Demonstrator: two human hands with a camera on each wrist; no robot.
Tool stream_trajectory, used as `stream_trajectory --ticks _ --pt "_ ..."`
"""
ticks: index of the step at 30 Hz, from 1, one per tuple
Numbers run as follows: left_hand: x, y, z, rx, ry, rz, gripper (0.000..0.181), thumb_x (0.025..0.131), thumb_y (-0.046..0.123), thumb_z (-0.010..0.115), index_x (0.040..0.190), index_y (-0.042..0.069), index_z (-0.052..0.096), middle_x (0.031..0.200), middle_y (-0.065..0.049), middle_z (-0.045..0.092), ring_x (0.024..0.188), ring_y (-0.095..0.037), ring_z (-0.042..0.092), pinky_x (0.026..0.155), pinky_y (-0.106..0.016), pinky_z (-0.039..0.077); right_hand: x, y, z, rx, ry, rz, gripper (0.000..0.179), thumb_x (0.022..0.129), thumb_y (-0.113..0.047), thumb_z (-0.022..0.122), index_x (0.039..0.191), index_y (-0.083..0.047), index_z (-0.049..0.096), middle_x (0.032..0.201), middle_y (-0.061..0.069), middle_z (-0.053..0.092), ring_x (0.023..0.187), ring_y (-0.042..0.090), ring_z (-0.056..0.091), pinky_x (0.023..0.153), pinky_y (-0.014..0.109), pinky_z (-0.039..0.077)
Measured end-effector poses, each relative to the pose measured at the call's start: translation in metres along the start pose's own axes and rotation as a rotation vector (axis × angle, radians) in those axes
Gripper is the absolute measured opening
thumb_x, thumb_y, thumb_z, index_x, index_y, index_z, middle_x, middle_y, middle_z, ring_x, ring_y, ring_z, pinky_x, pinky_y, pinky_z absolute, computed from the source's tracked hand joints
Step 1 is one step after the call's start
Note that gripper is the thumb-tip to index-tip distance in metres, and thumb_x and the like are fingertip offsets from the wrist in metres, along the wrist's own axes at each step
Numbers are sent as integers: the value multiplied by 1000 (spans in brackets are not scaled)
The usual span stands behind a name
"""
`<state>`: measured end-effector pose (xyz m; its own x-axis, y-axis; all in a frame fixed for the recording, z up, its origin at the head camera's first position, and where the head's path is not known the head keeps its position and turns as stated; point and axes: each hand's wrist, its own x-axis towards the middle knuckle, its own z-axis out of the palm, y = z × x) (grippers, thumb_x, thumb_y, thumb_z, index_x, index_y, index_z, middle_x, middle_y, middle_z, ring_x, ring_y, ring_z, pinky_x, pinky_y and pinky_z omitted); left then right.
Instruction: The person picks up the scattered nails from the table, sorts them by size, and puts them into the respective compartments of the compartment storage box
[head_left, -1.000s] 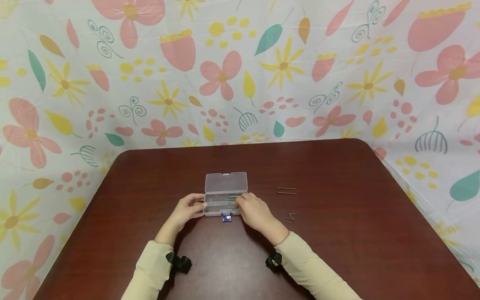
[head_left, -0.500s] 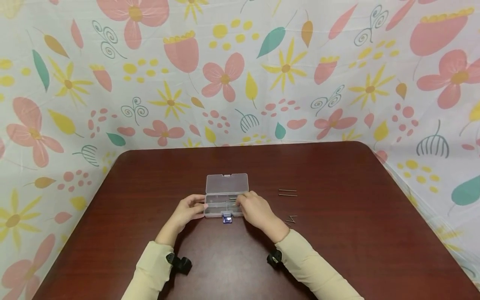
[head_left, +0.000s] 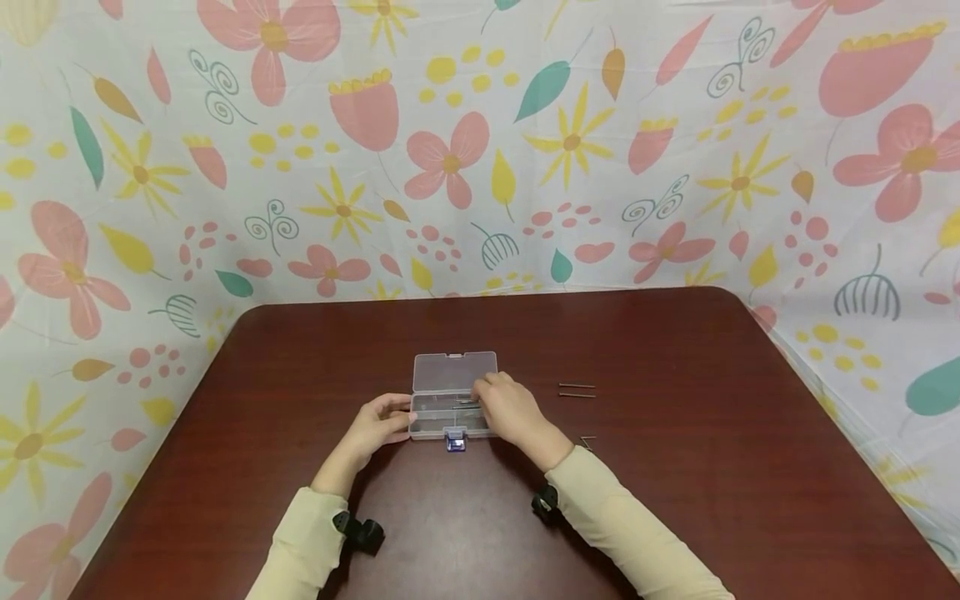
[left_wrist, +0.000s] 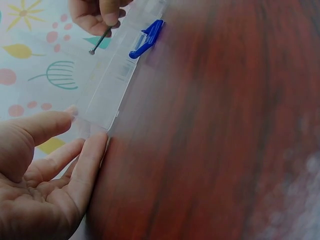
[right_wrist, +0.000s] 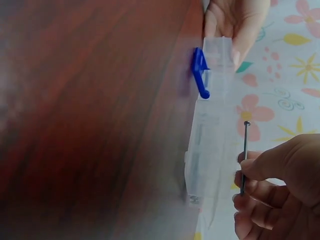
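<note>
A clear plastic compartment box stands on the table, its lid swung open at the back. A blue latch juts from its front. My left hand holds the box's left end, thumb at the upper edge and fingers lower down. Above the box's right part, my right hand pinches a slim metal nail between thumb and fingers. The nail's small round head points toward the left hand. More thin nails lie in the rear compartment, partly hidden by the right hand.
To the right of the box, two long nails lie parallel on the dark wooden table. Shorter nails sit nearer, partly covered by the right forearm. A flower-patterned cloth hangs behind the table.
My right hand has drawn slightly back and to the right over the box, and its forearm now covers more of the short nails. The left hand stays at the box's end.
</note>
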<state>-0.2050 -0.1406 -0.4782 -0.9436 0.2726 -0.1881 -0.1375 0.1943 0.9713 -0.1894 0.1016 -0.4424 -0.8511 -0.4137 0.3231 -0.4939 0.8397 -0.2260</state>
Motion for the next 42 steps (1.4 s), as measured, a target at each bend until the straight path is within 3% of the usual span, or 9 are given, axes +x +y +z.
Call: stream_trajectory --ticks 5,10,20,27,35,42 --pt "-1 0 2 -5 -12 -2 43 91 5 60 129 -10 48 127 -29 52 100 -19 61 84 -37 57 -1 2 1 32 -24 26 8 87 -1 62 91 -6 66 88 7 63 86 25 59 64 36 54" --pt "-1 1 1 -6 -5 1 42 90 4 60 128 -9 48 126 -29 52 98 -18 61 83 -37 57 -3 8 -1 32 4 8 10 85 1 63 91 -7 67 86 6 63 84 24 59 64 35 54" --pt "0 1 -1 -7 -5 7 43 90 4 60 128 -10 48 126 -30 52 99 -18 61 82 -37 57 -5 31 -26 -37 50 -19 11 81 -1 68 91 -6 66 86 6 63 81 26 58 62 36 53" --pt "1 0 0 -10 8 -4 43 90 3 61 128 -10 48 126 -30 53 100 -20 61 83 -37 57 -13 58 -40 -74 -2 21 12 81 -4 70 92 -6 65 87 8 62 83 27 59 62 37 53" --pt "-1 1 0 -2 9 5 43 90 5 61 127 -11 48 124 -30 53 100 -20 61 82 -38 57 -22 91 -41 -66 -24 42 13 80 -3 70 92 -4 66 86 9 63 82 29 60 68 40 53" --pt "-1 1 2 -18 8 8 42 89 3 61 127 -11 48 124 -29 54 96 -17 62 81 -36 58 -31 113 -44 -50 -122 141 14 82 -3 68 97 -3 66 91 11 63 86 29 61 70 40 55"
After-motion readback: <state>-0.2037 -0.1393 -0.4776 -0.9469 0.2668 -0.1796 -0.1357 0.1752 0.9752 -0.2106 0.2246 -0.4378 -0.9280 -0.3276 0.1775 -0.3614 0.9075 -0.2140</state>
